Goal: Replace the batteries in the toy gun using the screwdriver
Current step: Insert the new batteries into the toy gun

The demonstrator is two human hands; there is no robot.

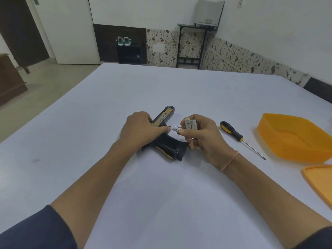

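A black and tan toy gun lies flat on the white table, barrel pointing away, its grip compartment open and showing empty slots. My left hand presses down on the gun's body. My right hand hovers just right of the gun and holds three white batteries: two upright in the fingers, one pinched sideways between thumb and forefinger, its tip near my left fingertips. A screwdriver with a black and yellow handle lies on the table to the right, untouched.
An orange plastic tub stands at the right of the table, with its orange lid flat in front of it near the right edge. Beyond the table are a wall, a small black stand and a doorway.
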